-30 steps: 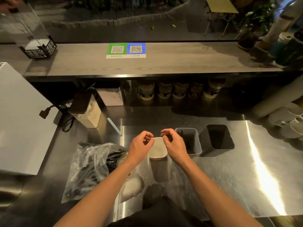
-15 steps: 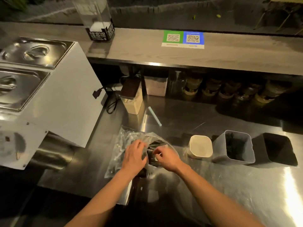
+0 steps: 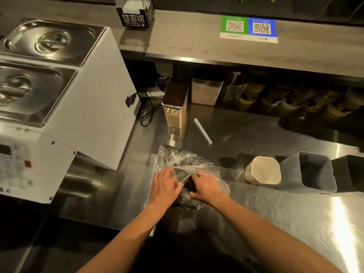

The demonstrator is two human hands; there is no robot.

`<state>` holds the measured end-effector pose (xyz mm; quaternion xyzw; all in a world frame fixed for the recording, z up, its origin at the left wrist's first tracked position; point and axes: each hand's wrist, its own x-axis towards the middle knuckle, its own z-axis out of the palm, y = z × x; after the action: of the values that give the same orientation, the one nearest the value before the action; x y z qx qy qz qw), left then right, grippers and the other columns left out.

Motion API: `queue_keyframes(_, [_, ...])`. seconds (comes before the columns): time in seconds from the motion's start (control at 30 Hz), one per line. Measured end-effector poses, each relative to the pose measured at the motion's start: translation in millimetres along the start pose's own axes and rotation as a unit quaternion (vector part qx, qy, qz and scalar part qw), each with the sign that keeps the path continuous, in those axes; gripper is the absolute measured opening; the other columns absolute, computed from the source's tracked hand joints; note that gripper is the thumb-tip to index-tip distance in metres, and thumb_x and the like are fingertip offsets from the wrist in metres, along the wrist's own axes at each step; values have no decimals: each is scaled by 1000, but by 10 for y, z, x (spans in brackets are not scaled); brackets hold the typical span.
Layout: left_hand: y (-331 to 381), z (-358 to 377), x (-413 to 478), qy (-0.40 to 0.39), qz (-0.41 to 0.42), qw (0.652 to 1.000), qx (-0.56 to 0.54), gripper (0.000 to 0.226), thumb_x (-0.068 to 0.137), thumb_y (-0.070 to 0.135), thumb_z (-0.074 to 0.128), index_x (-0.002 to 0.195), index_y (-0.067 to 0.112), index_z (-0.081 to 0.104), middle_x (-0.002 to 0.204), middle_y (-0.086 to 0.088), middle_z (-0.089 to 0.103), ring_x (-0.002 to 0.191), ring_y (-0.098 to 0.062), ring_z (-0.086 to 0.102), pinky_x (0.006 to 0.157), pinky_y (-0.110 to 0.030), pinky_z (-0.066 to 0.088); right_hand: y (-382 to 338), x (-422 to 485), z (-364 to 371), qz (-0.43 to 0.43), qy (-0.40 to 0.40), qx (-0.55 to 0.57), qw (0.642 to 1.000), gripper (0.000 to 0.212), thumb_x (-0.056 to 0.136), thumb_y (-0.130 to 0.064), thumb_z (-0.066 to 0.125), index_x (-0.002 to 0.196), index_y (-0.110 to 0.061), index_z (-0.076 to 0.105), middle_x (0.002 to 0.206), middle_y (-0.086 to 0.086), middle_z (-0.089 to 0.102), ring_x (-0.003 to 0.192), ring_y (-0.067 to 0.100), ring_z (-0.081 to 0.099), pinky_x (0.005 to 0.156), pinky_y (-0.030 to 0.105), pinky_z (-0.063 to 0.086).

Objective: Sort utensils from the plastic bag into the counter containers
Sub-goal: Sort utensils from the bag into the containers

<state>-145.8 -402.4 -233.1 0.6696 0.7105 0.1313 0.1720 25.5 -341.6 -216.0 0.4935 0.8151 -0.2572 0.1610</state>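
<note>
At the far left a white warmer point(image 3: 84, 95) carries two steel lids point(image 3: 53, 41); its left side is cut off by the frame. Right of it, on the tabletop point(image 3: 285, 217), lies the clear bag point(image 3: 177, 160), crumpled, with dark utensils point(image 3: 186, 200) showing through the film. Single pieces cannot be made out. The left hand point(image 3: 164, 186) lies on the bag's near left part, its fingers point(image 3: 167, 174) straight and spread, pressing the film. The right hand point(image 3: 208, 187) is just beside it at the bag's mouth. Its fingers curl down into the dark contents and their tips are hidden, so I cannot tell whether they clasp a utensil. Behind the bag, apart from it, lies a pale straw point(image 3: 202, 131). Right of the hands three containers stand in a row. The beige container point(image 3: 263, 171) shows only its pale inside. The grey container point(image 3: 315, 180) holds dark utensils. The black container point(image 3: 352, 174) is cut off by the right edge, and its inside is too dark to read.
</note>
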Motion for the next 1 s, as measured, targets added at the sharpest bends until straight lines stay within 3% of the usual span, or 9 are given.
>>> queue_keyframes(0.1, [-43, 7, -32, 21, 16, 999, -33, 29, 71, 16, 86, 89, 20, 63, 116, 2, 50, 105, -16, 55, 88, -33, 54, -28, -34, 81, -7, 4, -33, 999, 69, 81, -55, 64, 135, -13, 49, 135, 8, 50, 126, 27, 46, 107, 39, 40])
queue_keyframes(0.17, [-55, 12, -62, 45, -1, 998, -44, 43, 68, 16, 88, 102, 20, 63, 122, -1, 47, 107, -19, 55, 89, -35, 55, -40, -41, 122, -3, 4, -53, 999, 76, 80, -56, 67, 139, -14, 45, 137, 9, 48, 129, 28, 44, 109, 39, 38])
queue_keyframes(0.33, [-54, 92, -149, 23, -177, 978, -104, 69, 82, 37, 77, 140, 20, 45, 146, -7, 36, 134, -25, 39, 112, -44, 39, -130, -41, 176, 2, 5, -55, 998, 76, 80, -45, 73, 140, -11, 43, 140, 10, 49, 130, 27, 48, 111, 37, 38])
queue_keyframes(0.43, [-55, 100, -149, -5, -170, 975, -141, 59, 86, 33, 72, 137, 19, 47, 139, -3, 42, 129, -23, 44, 108, -43, 43, -173, -43, 223, 17, 3, -73, 997, 76, 84, -36, 71, 146, -8, 36, 143, 12, 50, 132, 28, 48, 113, 38, 37])
queue_keyframes(0.57, [-22, 27, -127, 0, -164, 971, -173, 52, 87, 29, 73, 134, 18, 53, 128, 1, 47, 118, -15, 48, 98, -24, 38, -188, -44, 267, 33, -1, -96, 995, 74, 85, -32, 70, 146, -10, 35, 145, 14, 49, 134, 30, 47, 113, 39, 36])
queue_keyframes(0.63, [-27, 19, -135, 1, -161, 970, -183, 53, 88, 31, 72, 135, 18, 52, 127, 2, 48, 115, -12, 49, 95, -21, 37, -182, -50, 278, 21, 1, -88, 996, 74, 86, -33, 70, 147, -10, 34, 146, 14, 46, 136, 30, 44, 115, 39, 34])
queue_keyframes(0.87, [-59, 14, -159, -7, -140, 972, -187, 55, 90, 35, 70, 137, 19, 47, 132, 0, 46, 117, -16, 50, 100, -32, 45, -94, -107, 203, 2, 26, -50, 998, 37, 91, -26, 65, 124, -13, 58, 127, 9, 61, 114, 25, 58, 99, 33, 45])
queue_keyframes(1.0, [-35, 20, -144, 2, -128, 979, -156, 56, 90, 36, 70, 137, 21, 42, 131, 2, 45, 119, -17, 50, 106, -36, 42, -77, -113, 96, 13, 30, -51, 998, 29, 93, -24, 62, 121, -16, 59, 121, 7, 67, 108, 25, 63, 94, 34, 50])
